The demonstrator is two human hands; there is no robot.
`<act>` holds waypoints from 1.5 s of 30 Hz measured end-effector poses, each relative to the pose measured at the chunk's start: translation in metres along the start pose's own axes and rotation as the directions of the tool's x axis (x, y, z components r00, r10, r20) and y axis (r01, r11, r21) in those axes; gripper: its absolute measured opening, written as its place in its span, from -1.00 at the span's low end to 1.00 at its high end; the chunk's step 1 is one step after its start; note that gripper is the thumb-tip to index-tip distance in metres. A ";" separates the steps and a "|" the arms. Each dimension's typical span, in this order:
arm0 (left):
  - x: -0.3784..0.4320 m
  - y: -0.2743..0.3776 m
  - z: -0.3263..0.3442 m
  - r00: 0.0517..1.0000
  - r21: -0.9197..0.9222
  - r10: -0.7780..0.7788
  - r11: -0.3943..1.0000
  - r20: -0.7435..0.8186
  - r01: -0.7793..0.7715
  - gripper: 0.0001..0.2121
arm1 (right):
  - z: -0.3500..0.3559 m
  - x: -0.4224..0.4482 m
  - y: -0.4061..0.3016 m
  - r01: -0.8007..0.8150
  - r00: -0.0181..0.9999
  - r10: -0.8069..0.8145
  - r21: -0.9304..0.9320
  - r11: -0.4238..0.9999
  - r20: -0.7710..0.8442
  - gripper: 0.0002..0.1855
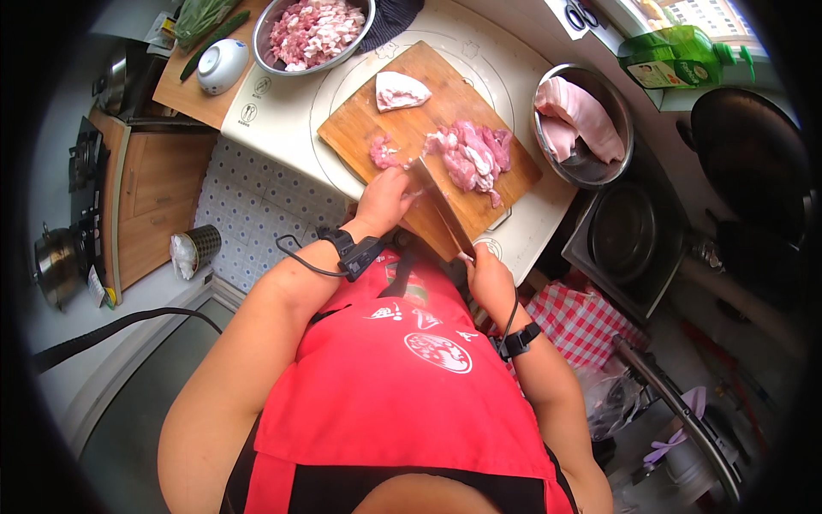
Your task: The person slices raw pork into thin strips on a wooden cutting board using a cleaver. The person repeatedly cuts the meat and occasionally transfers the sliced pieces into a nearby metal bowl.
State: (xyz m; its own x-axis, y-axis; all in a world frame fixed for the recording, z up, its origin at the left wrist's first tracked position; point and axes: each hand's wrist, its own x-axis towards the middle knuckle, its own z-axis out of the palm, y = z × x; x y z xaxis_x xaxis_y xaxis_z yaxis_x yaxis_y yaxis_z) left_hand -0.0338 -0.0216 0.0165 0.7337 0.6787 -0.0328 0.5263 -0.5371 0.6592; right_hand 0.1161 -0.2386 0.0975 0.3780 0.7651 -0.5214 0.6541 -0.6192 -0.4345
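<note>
My right hand [488, 273] grips the handle of a cleaver [443, 209], whose blade slants up and left across a wooden cutting board [507, 183]. Close to the blade's far end is my left hand [383, 200], fingers bent at the board's near-left edge. Whether it pinches any meat there is hidden. Small cut bits of pink meat [383, 153] lie just beyond those fingers. To the right of the blade sits a larger heap of raw meat slices [474, 157]. A white chunk of fat [401, 92] rests near the board's far corner.
A steel bowl [258, 40] of diced meat stands behind the board, beside an upturned white bowl [222, 67] and a cucumber [215, 45]. Another steel bowl [546, 144] holds slabs of pork [587, 122] at right. A black pan [623, 232] and a green detergent bottle [674, 58] are farther right.
</note>
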 end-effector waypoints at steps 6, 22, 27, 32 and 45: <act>0.003 -0.013 -0.003 1.000 -0.103 0.010 0.995 0.005 -0.009 -0.89 | -0.011 -0.016 0.014 0.007 0.995 -0.008 -0.002 1.000 -0.097 -0.78; -0.005 -0.015 0.008 0.961 0.062 0.273 0.959 0.049 -0.276 -0.92 | 0.008 0.007 -0.019 -0.056 0.997 0.054 0.036 0.998 0.063 -0.74; -0.003 -0.008 0.010 0.966 0.000 0.240 0.971 0.100 -0.241 -0.91 | 0.001 0.016 -0.005 -0.024 0.999 0.025 0.048 0.999 -0.033 -0.73; 0.000 0.011 0.007 0.995 -0.157 0.093 0.984 0.022 -0.088 -0.76 | -0.015 0.000 0.010 -0.010 0.996 0.019 0.105 0.994 -0.084 -0.76; -0.014 0.014 -0.002 0.996 -0.016 -0.008 1.000 0.094 0.009 -0.70 | -0.016 -0.022 0.012 0.129 0.990 -0.129 -0.012 0.992 -0.056 -0.79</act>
State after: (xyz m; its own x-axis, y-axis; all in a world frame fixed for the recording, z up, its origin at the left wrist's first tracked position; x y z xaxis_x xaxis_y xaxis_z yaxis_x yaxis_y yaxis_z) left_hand -0.0373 -0.0373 0.0282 0.7667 0.6328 -0.1079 0.5261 -0.5230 0.6706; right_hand 0.1257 -0.2603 0.1154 0.3265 0.8473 -0.4189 0.7048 -0.5136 -0.4894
